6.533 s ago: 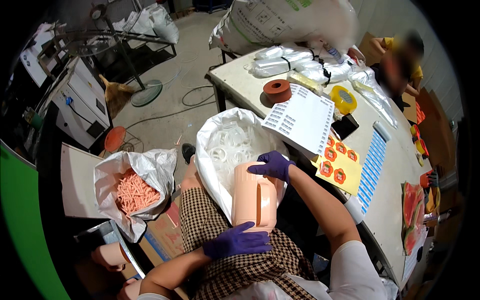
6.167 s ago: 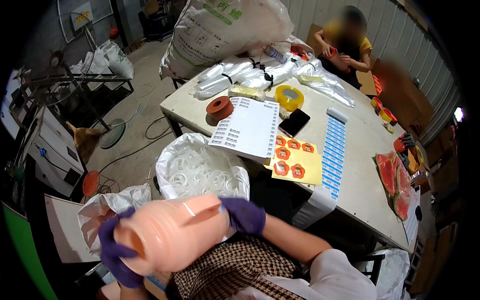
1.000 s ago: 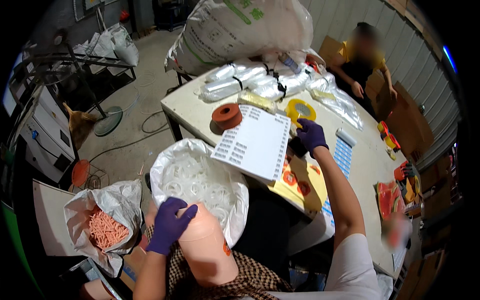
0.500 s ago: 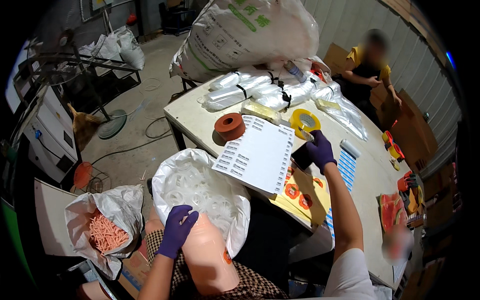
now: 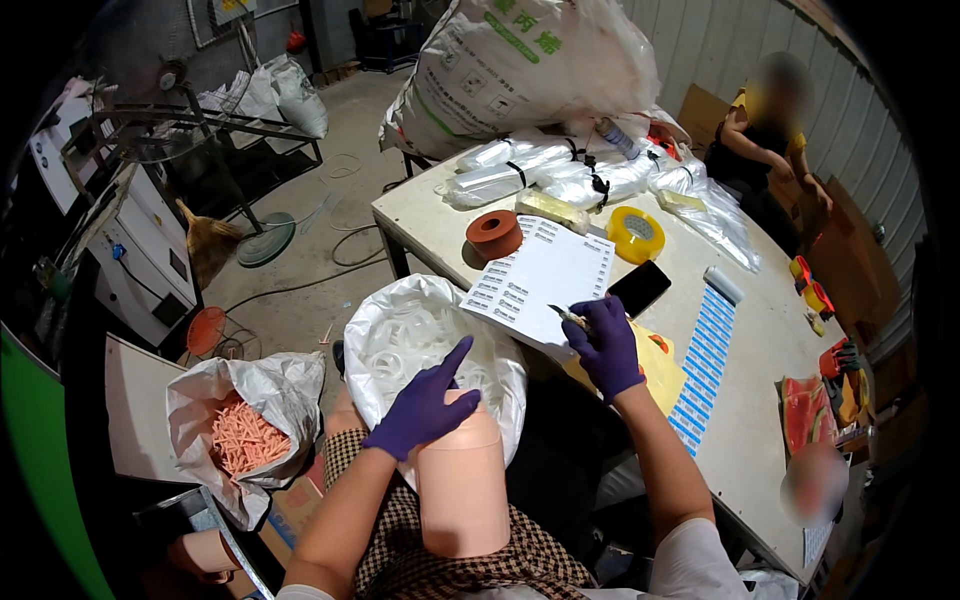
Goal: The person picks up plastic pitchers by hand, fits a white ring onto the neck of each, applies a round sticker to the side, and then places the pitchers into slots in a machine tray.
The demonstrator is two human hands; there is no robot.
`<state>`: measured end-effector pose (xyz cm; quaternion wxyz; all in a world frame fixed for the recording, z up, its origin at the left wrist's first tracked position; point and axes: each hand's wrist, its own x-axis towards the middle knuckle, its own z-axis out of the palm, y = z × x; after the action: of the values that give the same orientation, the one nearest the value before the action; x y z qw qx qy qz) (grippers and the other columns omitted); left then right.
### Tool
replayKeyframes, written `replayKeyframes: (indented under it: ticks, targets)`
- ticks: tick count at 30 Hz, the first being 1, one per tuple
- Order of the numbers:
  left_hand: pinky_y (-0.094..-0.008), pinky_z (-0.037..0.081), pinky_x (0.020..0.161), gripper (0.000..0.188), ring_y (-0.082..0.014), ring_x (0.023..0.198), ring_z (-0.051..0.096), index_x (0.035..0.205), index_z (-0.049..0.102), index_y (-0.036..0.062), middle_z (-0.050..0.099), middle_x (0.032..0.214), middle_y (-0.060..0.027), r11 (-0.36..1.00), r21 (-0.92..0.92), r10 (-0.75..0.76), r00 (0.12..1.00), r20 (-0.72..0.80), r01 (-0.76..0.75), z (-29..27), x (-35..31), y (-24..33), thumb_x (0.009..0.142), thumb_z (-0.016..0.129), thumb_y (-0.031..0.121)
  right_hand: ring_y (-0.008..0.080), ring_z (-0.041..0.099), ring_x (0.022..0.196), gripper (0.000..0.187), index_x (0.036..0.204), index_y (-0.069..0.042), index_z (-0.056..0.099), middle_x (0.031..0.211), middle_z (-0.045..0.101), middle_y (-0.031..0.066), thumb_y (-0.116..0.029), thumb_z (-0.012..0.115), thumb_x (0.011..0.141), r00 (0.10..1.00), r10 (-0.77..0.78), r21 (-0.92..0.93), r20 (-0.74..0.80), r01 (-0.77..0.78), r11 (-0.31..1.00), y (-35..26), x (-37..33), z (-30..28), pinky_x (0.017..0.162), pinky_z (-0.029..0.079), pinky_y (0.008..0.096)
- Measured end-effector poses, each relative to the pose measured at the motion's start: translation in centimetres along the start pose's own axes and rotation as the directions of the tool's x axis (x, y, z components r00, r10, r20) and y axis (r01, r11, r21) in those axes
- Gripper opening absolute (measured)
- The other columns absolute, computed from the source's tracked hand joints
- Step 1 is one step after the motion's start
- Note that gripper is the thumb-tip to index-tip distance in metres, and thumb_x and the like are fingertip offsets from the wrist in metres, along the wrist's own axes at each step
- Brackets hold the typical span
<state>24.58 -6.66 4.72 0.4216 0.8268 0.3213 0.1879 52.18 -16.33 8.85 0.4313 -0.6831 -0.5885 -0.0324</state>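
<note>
A pink plastic jar (image 5: 463, 490) stands tilted on my lap. My left hand (image 5: 425, 408), in a purple glove, grips the jar at its top end, with index finger and thumb spread and the other fingers partly hidden. Over the edge of the sheet of printed labels (image 5: 530, 275), my right hand (image 5: 605, 350), also gloved, is closed round a small knife (image 5: 572, 318), its dark pointed tip facing left. Beyond my lap is a white sack (image 5: 380, 345) of clear plastic rings (image 5: 420, 335). Yellow sheets with orange stickers (image 5: 658, 370) lie partly under my right hand.
On the table are a brown tape roll (image 5: 494, 235), a yellow tape roll (image 5: 636, 236), a black phone (image 5: 640, 288), a blue-and-white label strip (image 5: 706, 360) and plastic-wrapped bundles (image 5: 490, 185). A sack of pink pieces (image 5: 247, 437) stands at left. Another person (image 5: 765, 150) sits far right.
My right hand has moved left and nearer, away from the phone, carrying the knife. The jar has turned more upright and its orange sticker no longer shows. My left hand's fingers have spread.
</note>
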Motion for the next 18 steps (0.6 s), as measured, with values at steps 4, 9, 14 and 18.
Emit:
replayKeyframes:
  ticks: [4,9,14,18]
  targets:
    - [-0.044,0.052,0.085,0.09,-0.0375,0.088,0.066,0.16,0.022,0.0226,0.065,0.098,-0.0207,0.985,0.163,0.032,0.987,0.158,-0.058,0.4,3.6,0.9,0.087,0.064,0.055,0.0357,0.066,0.085,0.022,0.11,-0.007,0.068,0.101,0.062,0.017,-0.016,0.07,0.089,0.988,-0.123,-0.079,0.095,0.131,0.988,2.3,1.8,3.0,0.075,0.055,0.042]
    - [-0.0439,0.053,0.083,0.073,-0.0352,0.095,0.067,0.153,0.039,0.023,0.067,0.105,-0.0182,0.93,0.355,0.095,0.995,0.007,-0.092,0.9,7.4,2.8,0.093,0.054,0.06,0.0345,0.065,0.082,0.029,0.116,-0.012,0.071,0.098,0.064,0.0137,-0.028,0.066,0.092,0.968,0.048,-0.124,0.248,-0.017,0.992,1.7,2.8,4.0,0.072,0.054,0.0426]
    - [-0.0489,0.054,0.071,0.078,-0.0368,0.077,0.067,0.16,0.018,0.0301,0.069,0.091,-0.0208,0.924,0.381,0.0,0.994,0.105,-0.04,5.0,8.0,1.5,0.089,0.05,0.025,0.0309,0.065,0.089,0.027,0.111,-0.014,0.072,0.097,0.063,0.0114,-0.032,0.063,0.093,0.951,0.028,-0.275,0.308,0.06,0.96,2.6,2.2,5.2,0.072,0.054,0.0418]
    - [-0.0497,0.054,0.065,0.085,-0.0371,0.067,0.066,0.16,0.018,0.0322,0.067,0.075,-0.0194,0.947,0.321,-0.045,0.993,0.11,0.007,5.4,7.9,0.9,0.083,0.051,0.015,0.0307,0.063,0.089,0.023,0.107,-0.014,0.071,0.096,0.062,0.0105,-0.03,0.062,0.094,0.957,-0.005,-0.343,0.289,0.109,0.933,2.2,3.0,5.8,0.07,0.054,0.0432]
